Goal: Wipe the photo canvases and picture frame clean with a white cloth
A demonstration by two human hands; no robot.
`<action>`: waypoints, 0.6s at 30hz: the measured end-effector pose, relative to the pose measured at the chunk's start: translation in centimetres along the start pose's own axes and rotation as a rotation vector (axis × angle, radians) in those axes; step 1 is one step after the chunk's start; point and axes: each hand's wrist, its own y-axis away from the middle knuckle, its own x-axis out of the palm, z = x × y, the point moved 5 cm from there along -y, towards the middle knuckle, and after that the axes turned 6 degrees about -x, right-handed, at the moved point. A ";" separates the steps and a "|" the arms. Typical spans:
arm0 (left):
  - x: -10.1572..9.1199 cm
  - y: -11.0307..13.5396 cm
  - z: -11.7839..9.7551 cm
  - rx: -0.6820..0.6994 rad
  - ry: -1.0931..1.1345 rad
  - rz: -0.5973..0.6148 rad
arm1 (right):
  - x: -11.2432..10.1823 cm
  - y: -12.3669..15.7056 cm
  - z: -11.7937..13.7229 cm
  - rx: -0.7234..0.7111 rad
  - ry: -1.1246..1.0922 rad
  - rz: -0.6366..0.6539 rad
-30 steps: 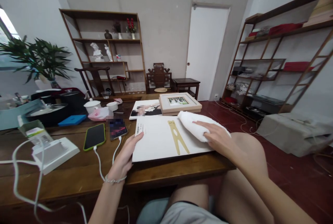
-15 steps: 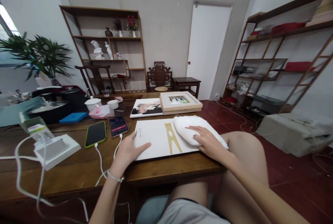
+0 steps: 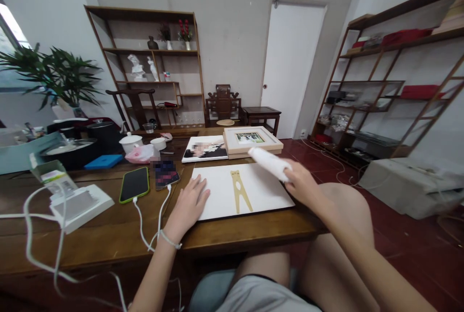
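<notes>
A white board (image 3: 217, 196) lies flat near the table's front edge, with a gold cat-like figure (image 3: 239, 192) on its face. My left hand (image 3: 193, 196) rests on the board's left end, fingers spread out. In my right hand (image 3: 300, 181) is a folded white cloth (image 3: 270, 163), held up over the board's right part and tilted. The fingers close round the cloth's near end. Behind the board lie a white panel with a picture (image 3: 205, 150) and a light wood picture frame (image 3: 253, 142).
Two phones, one green-edged (image 3: 135, 185) and one dark (image 3: 166, 175), lie left of the board with white cables (image 3: 143, 232). A white box (image 3: 83, 208), a pink plastic bag (image 3: 142, 153), a white lidded cup (image 3: 130, 143) and a blue box (image 3: 104, 161) share the wooden table (image 3: 119, 239).
My right hand has lifted the white cloth off the board, and it now looks folded narrower. My left hand has shifted from the board's edge onto its surface.
</notes>
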 end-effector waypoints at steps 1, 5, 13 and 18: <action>0.2 -0.1 0.0 0.017 0.010 0.019 | -0.5 -0.5 -0.7 0.018 0.030 -0.073; 0.4 -0.2 -0.1 0.042 0.000 0.035 | 0.3 -2.9 -0.6 -0.096 0.050 -0.037; 0.2 0.2 -0.7 0.076 -0.046 0.053 | 4.9 -3.3 3.1 -0.109 -0.193 0.421; 0.3 0.3 -0.8 0.084 -0.083 0.031 | 2.5 -1.1 4.7 -0.111 -0.267 0.439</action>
